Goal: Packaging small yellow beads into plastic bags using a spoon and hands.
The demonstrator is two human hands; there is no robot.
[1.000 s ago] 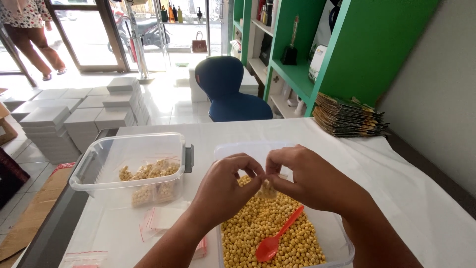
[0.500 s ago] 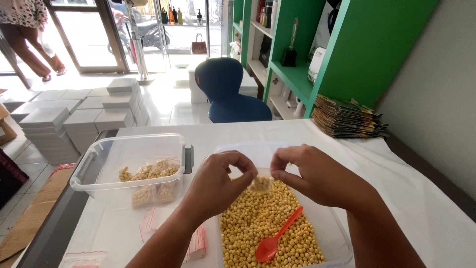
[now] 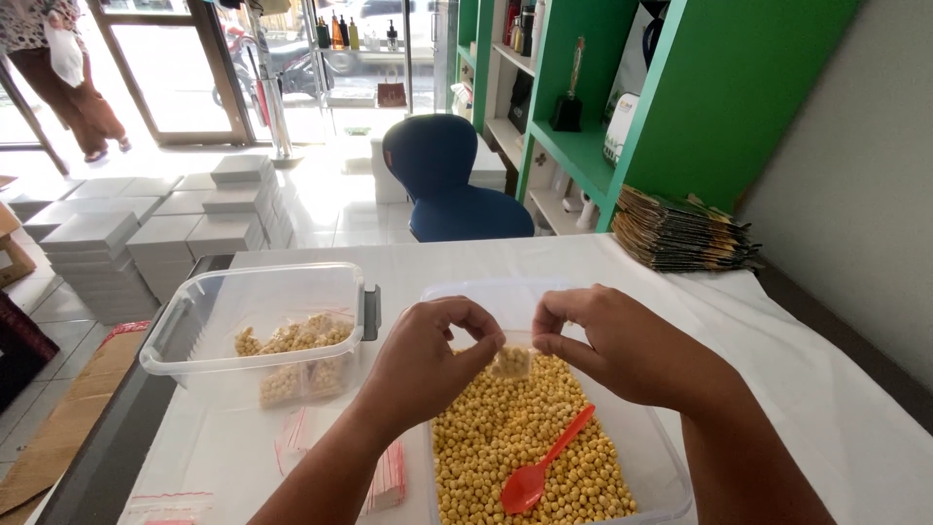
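- Near tub (image 3: 671,467): clear plastic, rectangular, on the white-covered bench (image 3: 826,389) at near centre-right; filled with loose yellow chickpeas (image 3: 505,437). An orange plastic spoon (image 3: 544,465) lies on the chickpeas, bowl toward the near edge.
- Left tub (image 3: 253,292): clear plastic with a grey latch on its right side, just left of the near tub; holds several small filled bags (image 3: 292,355) of chickpeas.
- Empty zip bags (image 3: 330,437): flat, clear with red strips, lying on the bench near the left tub.
- Small bag (image 3: 511,362): clear, partly filled with chickpeas, held above the near tub, between the two hands.
- Left hand (image 3: 428,365): fingers curled, thumb and forefinger pinched on the left top edge of the small bag.
- Right hand (image 3: 622,345): fingers curled narrow, thumb and forefinger pinched at the right top edge of the small bag.
- Stack of dark pouches (image 3: 680,228): far right on the bench.
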